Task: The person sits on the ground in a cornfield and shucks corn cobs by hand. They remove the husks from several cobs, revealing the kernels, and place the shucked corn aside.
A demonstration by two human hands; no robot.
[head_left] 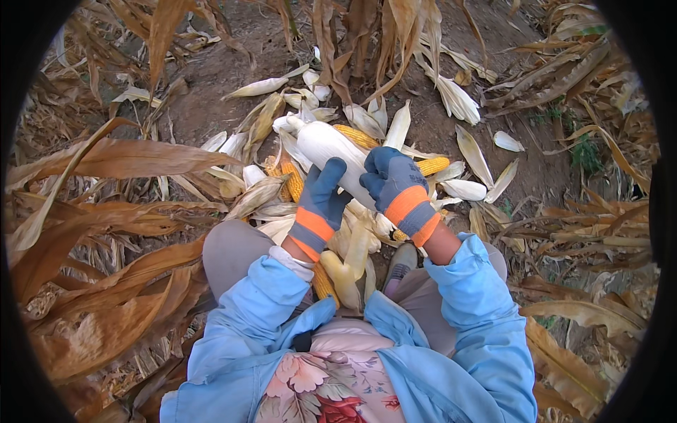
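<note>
An ear of corn in its pale husk point(327, 146) lies slantwise between my hands, its stalk end pointing away to the upper left. My left hand point(319, 199), in a grey-blue glove with an orange-striped cuff, holds it from the near left side, some fingers hidden. On the right, my right hand point(396, 182), gloved alike, has its fingers closed at the ear's nearer end. Just beyond them is a bare yellow ear point(356, 136), and another ear point(432, 166) sticks out past my right hand. Left of my left hand, a yellow ear point(292, 182) lies among husks.
Loose pale husks point(458, 99) are strewn over the brown soil point(218, 77). Dry corn leaves point(113, 158) crowd in from the left, and dry stalks point(363, 42) stand ahead. Between my bent knees lie another yellow ear point(323, 283) and my shoe point(402, 261).
</note>
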